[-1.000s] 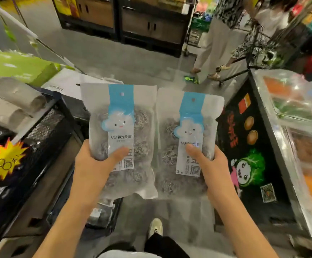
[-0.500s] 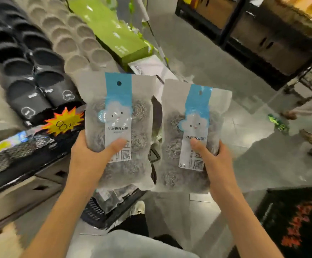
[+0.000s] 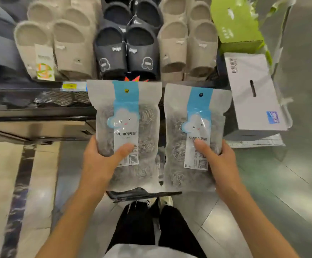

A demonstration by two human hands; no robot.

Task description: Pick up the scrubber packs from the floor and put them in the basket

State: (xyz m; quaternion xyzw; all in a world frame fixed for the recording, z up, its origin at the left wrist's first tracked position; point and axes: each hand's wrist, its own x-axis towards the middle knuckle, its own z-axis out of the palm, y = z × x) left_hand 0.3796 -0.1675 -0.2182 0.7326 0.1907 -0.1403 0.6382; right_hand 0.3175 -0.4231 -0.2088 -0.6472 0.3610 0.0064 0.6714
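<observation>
Head cam has swung off the aisle onto the slipper shelf [image 3: 114, 53] — left hand [image 3: 103, 161] and right hand [image 3: 220, 161] still have fingers clamped on a scrubber pack [image 3: 127, 135] each, held above the basket [image 3: 142, 194] — so probably dropping in next.

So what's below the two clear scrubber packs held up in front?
Under the left scrubber pack and right scrubber pack, a dark basket rim shows above the shoes. Its contents are covered.
</observation>
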